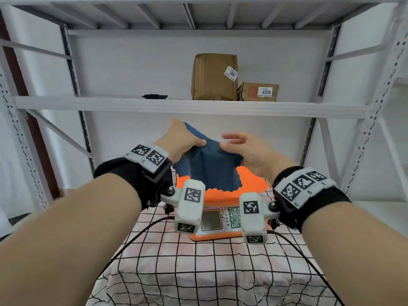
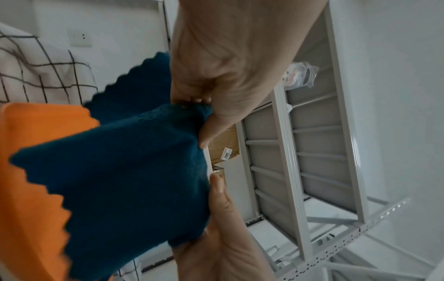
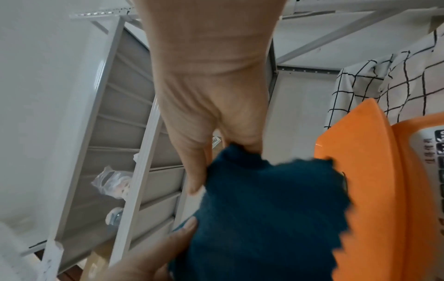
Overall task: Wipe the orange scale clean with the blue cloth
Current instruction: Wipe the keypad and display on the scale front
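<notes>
A: Why is the blue cloth [image 1: 207, 166] held up in the air rather than pressed down?

B: Both hands pinch its upper edge, so it hangs spread above the far part of the orange scale [image 1: 223, 195]. The left hand [image 1: 181, 140] has thumb and curled fingers closed on one bunched corner; the right hand [image 1: 245, 149] pinches the opposite corner between thumb and forefinger, its other fingers loosely extended. This probably serves to open or refold the cloth before wiping, which appears not yet begun.

A: Where does the scale stand?

B: On the checked tablecloth [image 1: 198, 272], toward its far edge, with display and keypad facing the person and a metal shelf rack [image 1: 189, 107] behind it.

A: What does the head view add?

B: The whole layout: two taped parcels [image 1: 214, 77] on the shelf, a small dark item toward its left end, and cables across the tablecloth.

A: And the wrist views?

B: The left wrist view shows the grip closely, the cloth's scalloped edge hanging before the scale's pan. The right wrist view shows the hem close against the pan's rim; actual contact cannot be judged. Both also reveal a plastic-wrapped item on a shelf, unseen from the head.
</notes>
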Demonstrator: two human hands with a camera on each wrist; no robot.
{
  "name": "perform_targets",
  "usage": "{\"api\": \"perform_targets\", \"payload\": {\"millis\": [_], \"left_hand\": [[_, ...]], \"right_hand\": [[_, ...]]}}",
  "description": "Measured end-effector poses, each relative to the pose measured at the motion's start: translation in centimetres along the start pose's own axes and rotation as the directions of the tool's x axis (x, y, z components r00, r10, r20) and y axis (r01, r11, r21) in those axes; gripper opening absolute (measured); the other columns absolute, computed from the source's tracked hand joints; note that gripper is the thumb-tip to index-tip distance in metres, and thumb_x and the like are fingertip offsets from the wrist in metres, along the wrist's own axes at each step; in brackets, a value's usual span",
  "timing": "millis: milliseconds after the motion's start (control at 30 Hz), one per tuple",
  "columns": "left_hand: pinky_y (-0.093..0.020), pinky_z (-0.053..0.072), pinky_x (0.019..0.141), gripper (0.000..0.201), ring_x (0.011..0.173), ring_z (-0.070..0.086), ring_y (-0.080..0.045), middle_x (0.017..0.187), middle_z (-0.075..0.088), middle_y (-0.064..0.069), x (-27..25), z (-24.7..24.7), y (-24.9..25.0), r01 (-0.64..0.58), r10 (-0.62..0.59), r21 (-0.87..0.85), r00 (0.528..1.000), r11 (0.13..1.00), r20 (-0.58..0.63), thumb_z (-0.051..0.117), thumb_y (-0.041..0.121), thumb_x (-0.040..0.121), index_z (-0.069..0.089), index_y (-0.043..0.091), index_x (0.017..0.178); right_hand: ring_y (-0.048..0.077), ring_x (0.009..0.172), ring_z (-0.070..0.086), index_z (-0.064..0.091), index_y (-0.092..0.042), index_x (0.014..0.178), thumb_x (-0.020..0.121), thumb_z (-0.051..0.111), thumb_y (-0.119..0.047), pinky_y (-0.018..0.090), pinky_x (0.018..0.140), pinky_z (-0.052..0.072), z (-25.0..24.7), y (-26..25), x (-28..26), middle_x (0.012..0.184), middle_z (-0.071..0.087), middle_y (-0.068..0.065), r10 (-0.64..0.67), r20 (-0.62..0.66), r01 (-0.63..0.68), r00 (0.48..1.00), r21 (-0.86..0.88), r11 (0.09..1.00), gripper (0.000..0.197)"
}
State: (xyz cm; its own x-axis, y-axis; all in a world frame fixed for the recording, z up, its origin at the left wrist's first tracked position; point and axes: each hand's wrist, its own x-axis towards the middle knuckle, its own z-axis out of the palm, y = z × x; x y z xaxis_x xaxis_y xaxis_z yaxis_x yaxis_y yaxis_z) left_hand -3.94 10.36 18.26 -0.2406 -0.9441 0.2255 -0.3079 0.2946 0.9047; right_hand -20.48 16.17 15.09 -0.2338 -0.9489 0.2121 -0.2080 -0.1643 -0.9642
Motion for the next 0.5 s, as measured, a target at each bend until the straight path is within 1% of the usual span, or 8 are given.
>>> {"api": "perform_targets", "payload": {"millis": [67, 100, 200, 267, 300, 400, 433, 500], "left_hand": [[-0.025, 0.039, 0.063, 0.049, 0.074, 0.047, -0.012, 0.08, 0.045, -0.003, -0.2, 0.0, 0.2, -0.054, 0.054, -0.017, 0.998, 0.998, -0.038, 0.078, 0.011, 0.074, 0.039, 0.01, 0.102], [-0.026, 0.04, 0.065, 0.053, 0.076, 0.046, -0.012, 0.082, 0.045, -0.004, -0.3, -0.1, 0.4, -0.085, 0.084, -0.033, 0.996, 0.996, -0.033, 0.077, 0.011, 0.075, 0.035, 0.013, 0.107], [-0.039, 0.047, 0.082, 0.057, 0.087, 0.051, -0.023, 0.096, 0.054, -0.024, -0.7, -0.6, 0.9, -0.174, 0.177, -0.032, 0.973, 0.984, 0.151, 0.076, 0.015, 0.072, 0.038, 0.023, 0.113], [-0.041, 0.045, 0.083, 0.053, 0.088, 0.05, -0.026, 0.096, 0.052, -0.021, -1.0, -0.8, 1.2, -0.214, 0.187, 0.065, 0.939, 0.975, 0.289, 0.073, 0.011, 0.068, 0.046, 0.027, 0.111], [-0.041, 0.044, 0.083, 0.049, 0.088, 0.049, -0.025, 0.095, 0.05, -0.017, -1.1, -0.8, 1.3, -0.233, 0.185, 0.106, 0.922, 0.967, 0.339, 0.07, 0.004, 0.071, 0.05, 0.025, 0.11], [-0.044, 0.046, 0.085, 0.044, 0.084, 0.049, -0.024, 0.092, 0.052, -0.016, -0.9, -0.7, 1.3, -0.304, 0.206, 0.184, 0.885, 0.935, 0.417, 0.064, -0.008, 0.077, 0.054, 0.024, 0.107], [-0.044, 0.046, 0.084, 0.044, 0.083, 0.05, -0.024, 0.091, 0.054, -0.019, -1.0, -0.7, 1.3, -0.325, 0.215, 0.195, 0.874, 0.925, 0.435, 0.064, -0.008, 0.078, 0.054, 0.024, 0.105], [-0.037, 0.046, 0.076, 0.042, 0.078, 0.051, -0.023, 0.087, 0.057, -0.02, -0.8, -0.4, 1.0, -0.364, 0.233, 0.235, 0.864, 0.901, 0.445, 0.064, -0.007, 0.077, 0.054, 0.023, 0.105]], "right_hand": [[0.022, 0.091, 0.056, 0.061, -0.021, 0.106, 0.081, 0.072, -0.015, 0.038, 0.082, 0.047, -0.1, -0.1, 0.1, 0.1, 0.055, 0.005, 0.013, 0.076, 0.001, 0.997, -0.175, 0.985, 0.028], [0.021, 0.084, 0.057, 0.061, -0.02, 0.11, 0.08, 0.072, -0.015, 0.035, 0.077, 0.048, -0.2, -0.4, 0.0, 0.092, 0.056, 0.004, 0.01, 0.094, 0.016, 0.996, -0.27, 0.963, 0.032], [0.011, 0.058, 0.053, 0.057, -0.017, 0.125, 0.084, 0.069, -0.02, 0.021, 0.053, 0.041, -0.3, -1.0, -0.3, 0.068, 0.054, -0.002, -0.01, 0.152, 0.082, 0.988, -0.473, 0.877, 0.043], [0.003, 0.052, 0.048, 0.053, -0.019, 0.13, 0.084, 0.069, -0.024, 0.015, 0.049, 0.036, -0.4, -1.3, -0.5, 0.062, 0.049, -0.009, -0.017, 0.161, 0.1, 0.987, -0.524, 0.846, 0.049], [0.001, 0.058, 0.049, 0.05, -0.019, 0.133, 0.083, 0.07, -0.026, 0.015, 0.053, 0.036, -0.5, -1.4, -0.7, 0.069, 0.051, -0.012, -0.026, 0.157, 0.109, 0.987, -0.549, 0.829, 0.054], [0.011, 0.106, 0.05, 0.056, -0.018, 0.128, 0.08, 0.072, -0.031, 0.024, 0.082, 0.037, -0.3, -0.8, -1.0, 0.119, 0.057, -0.002, -0.077, 0.146, 0.148, 0.986, -0.581, 0.8, 0.052], [0.015, 0.111, 0.049, 0.059, -0.016, 0.121, 0.08, 0.073, -0.03, 0.028, 0.087, 0.037, -0.1, -0.6, -1.2, 0.124, 0.056, 0.001, -0.081, 0.148, 0.151, 0.986, -0.559, 0.815, 0.045], [0.022, 0.1, 0.055, 0.062, -0.009, 0.106, 0.079, 0.074, -0.021, 0.033, 0.083, 0.043, 0.5, 0.3, -1.4, 0.112, 0.062, 0.007, -0.063, 0.168, 0.138, 0.984, -0.488, 0.862, 0.031]]}}
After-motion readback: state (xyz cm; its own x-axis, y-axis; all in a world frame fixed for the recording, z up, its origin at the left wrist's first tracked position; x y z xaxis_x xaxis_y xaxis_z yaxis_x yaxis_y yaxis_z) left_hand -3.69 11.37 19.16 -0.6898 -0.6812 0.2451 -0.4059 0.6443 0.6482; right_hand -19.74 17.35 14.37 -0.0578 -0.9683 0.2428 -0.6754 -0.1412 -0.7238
